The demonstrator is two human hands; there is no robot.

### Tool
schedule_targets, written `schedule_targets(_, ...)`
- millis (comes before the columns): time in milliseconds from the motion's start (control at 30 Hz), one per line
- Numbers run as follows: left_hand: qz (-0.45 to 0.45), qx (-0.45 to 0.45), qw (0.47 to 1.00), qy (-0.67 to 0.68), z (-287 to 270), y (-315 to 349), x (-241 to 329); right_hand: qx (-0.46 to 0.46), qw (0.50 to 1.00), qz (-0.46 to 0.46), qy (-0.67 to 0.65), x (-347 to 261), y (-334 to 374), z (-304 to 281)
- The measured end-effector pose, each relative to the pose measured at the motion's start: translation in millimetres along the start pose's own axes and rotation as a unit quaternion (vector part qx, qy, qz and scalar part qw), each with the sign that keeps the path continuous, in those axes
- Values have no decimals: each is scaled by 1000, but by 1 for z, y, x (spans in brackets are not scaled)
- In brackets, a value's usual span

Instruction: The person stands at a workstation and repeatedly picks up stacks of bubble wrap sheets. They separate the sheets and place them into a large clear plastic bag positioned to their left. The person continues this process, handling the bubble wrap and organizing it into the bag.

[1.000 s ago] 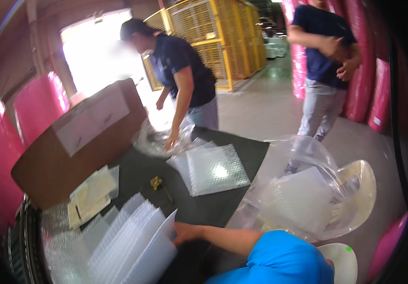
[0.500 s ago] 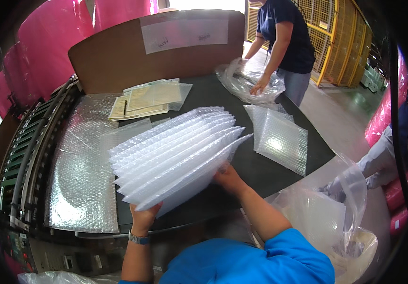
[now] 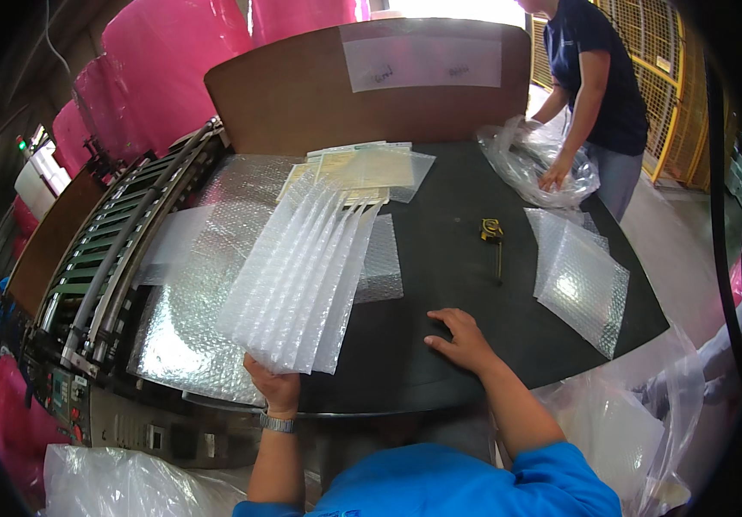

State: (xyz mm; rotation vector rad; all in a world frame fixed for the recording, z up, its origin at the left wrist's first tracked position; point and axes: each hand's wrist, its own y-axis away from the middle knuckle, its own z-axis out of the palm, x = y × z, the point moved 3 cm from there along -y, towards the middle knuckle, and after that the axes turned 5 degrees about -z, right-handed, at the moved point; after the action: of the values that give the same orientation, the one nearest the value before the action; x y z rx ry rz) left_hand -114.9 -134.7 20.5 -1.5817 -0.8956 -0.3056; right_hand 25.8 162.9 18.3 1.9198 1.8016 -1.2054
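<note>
A fanned stack of bubble wrap bags (image 3: 302,284) is gripped at its near end by my left hand (image 3: 274,384), which wears a metal watch. The stack leans over a wide bubble wrap sheet (image 3: 190,332) on the left of the dark table. My right hand (image 3: 463,342) is apart from the stack, over the bare tabletop, with its thumb and fingers spread and nothing in them. Beyond it lies a yellow and black tape measure (image 3: 491,229) with a short length drawn out. Another bubble wrap piece (image 3: 379,263) shows partly behind the stack.
Loose bubble wrap bags (image 3: 583,280) lie at the right of the table (image 3: 440,379). Papers (image 3: 358,170) sit at the back. A roller conveyor (image 3: 121,241) stands left. A co-worker (image 3: 599,95) handles clear plastic (image 3: 539,168) at the far right corner. A plastic-lined bin (image 3: 612,422) is lower right.
My right hand has let go of the stack and moved right. The stack has swung left and more upright in my left hand, uncovering the tape measure. The view has shifted left.
</note>
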Motion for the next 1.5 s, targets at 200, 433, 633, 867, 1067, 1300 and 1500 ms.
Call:
schedule_targets(200,-43,9,999,29,0,6,-11,-20,999,-17,23,3,1,-1)
schedule_targets(433,-44,-8,999,-31,2,15,-13,-36,999,-27,29,3,1,-2)
schedule_targets(633,-90,-22,993,73,7,28,-13,-36,999,-34,8,4,4,-4)
schedule_targets(867,-43,-86,995,-36,-4,31,-22,-22,999,-36,7,8,8,-1)
schedule_targets(1067,-58,-93,994,26,-13,37,-33,-15,999,-16,23,7,9,0)
schedule_targets(1300,-36,-22,997,57,-25,37,-28,-19,999,30,-19,4,3,0)
schedule_targets(1500,-100,-47,983,150,-28,36,-6,73,984,-2,-161,-50,-19,-34)
